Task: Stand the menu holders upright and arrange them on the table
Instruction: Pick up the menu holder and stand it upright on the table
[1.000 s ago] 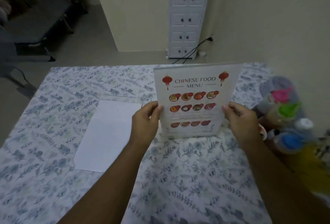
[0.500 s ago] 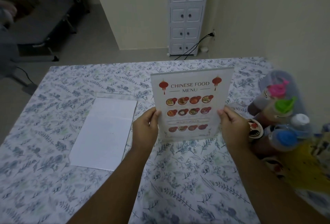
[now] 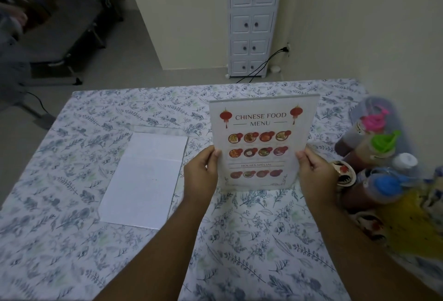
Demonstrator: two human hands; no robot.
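A clear menu holder (image 3: pixel 260 142) with a "Chinese Food Menu" sheet stands upright in the middle of the table (image 3: pixel 72 240), which wears a floral cloth. My left hand (image 3: pixel 200 173) grips its left edge and my right hand (image 3: pixel 314 173) grips its right edge, both low on the sheet. Whether its base touches the cloth I cannot tell. A second holder (image 3: pixel 146 176) lies flat to the left, showing a blank white sheet.
Several sauce bottles with pink (image 3: pixel 372 121), green (image 3: pixel 383 142), white and blue (image 3: pixel 386 184) caps crowd the table's right side, beside a small patterned dish (image 3: pixel 344 173) and a yellow object (image 3: pixel 412 226). A white drawer cabinet (image 3: pixel 253 20) stands by the far wall.
The upright holder looks slightly lower and closer to me between my hands, which keep the same grip. The view has shifted a little. The flat holder has not moved.
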